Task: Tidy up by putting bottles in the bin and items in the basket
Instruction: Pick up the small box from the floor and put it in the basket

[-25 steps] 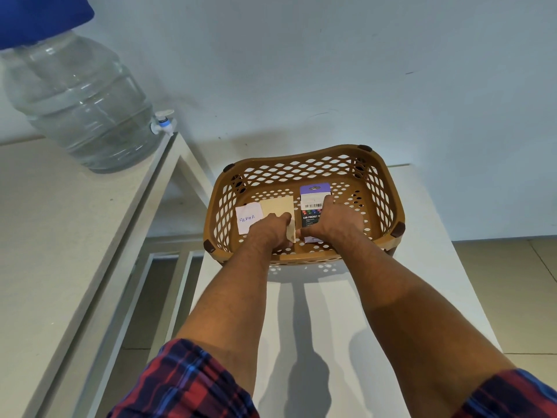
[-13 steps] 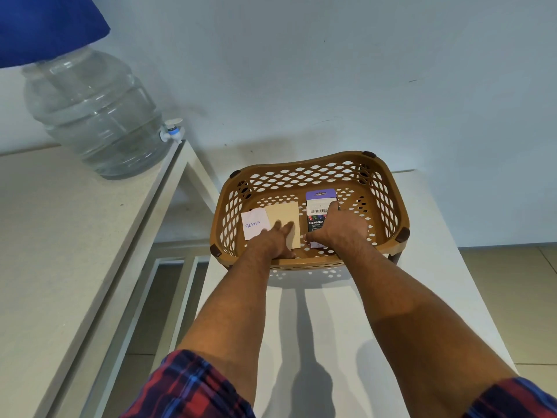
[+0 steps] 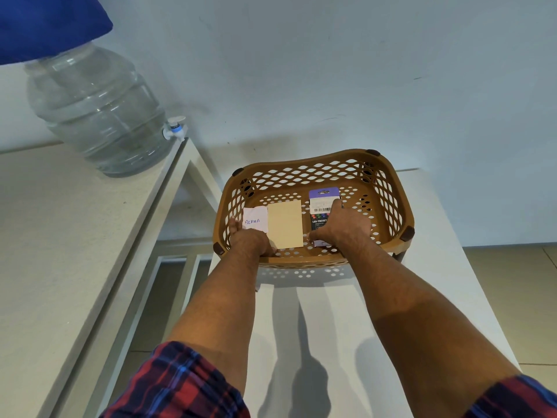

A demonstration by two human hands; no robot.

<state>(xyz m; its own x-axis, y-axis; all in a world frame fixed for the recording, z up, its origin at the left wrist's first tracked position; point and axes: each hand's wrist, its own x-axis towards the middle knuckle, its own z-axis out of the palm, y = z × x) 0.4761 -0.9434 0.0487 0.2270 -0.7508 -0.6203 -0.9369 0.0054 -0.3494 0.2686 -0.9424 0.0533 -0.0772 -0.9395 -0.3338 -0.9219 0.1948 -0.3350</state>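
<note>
Basket (image 3: 313, 260) of brown lattice plastic stands at the far end of a white table (image 3: 337, 327), close to the pale wall; three flat items lie side by side on its perforated floor. At the left lies a white slip of paper (image 3: 255, 219) with "ALPHA" handwritten on it; just beside it, edge to edge, a plain tan card (image 3: 284, 223); to the right, apart from the card by a narrow strip of basket floor, a purple-topped packet (image 3: 322, 206) with a barcode and the words "LED POCKET" on its dark lower half.

Both forearms reach over the near rim into the basket; the left hand (image 3: 250, 239) sits at the near left corner, its thumb raised beside the paper's left edge, its knuckles covering the paper's lower part; whether its fingers pinch the paper or merely rest on it cannot be told. The right hand (image 3: 342, 226) lies over the packet, fingers stretched along its right side and thumb curled at its lower edge, grasping it while it rests on the basket floor.

Plaid sleeves in red and blue show at the bottom of the view. On a taller white counter (image 3: 60, 251) to the left stands a large clear water jug (image 3: 99, 110) with a small tap (image 3: 175, 131); a blue cover (image 3: 51, 24) sits over its top.
</note>
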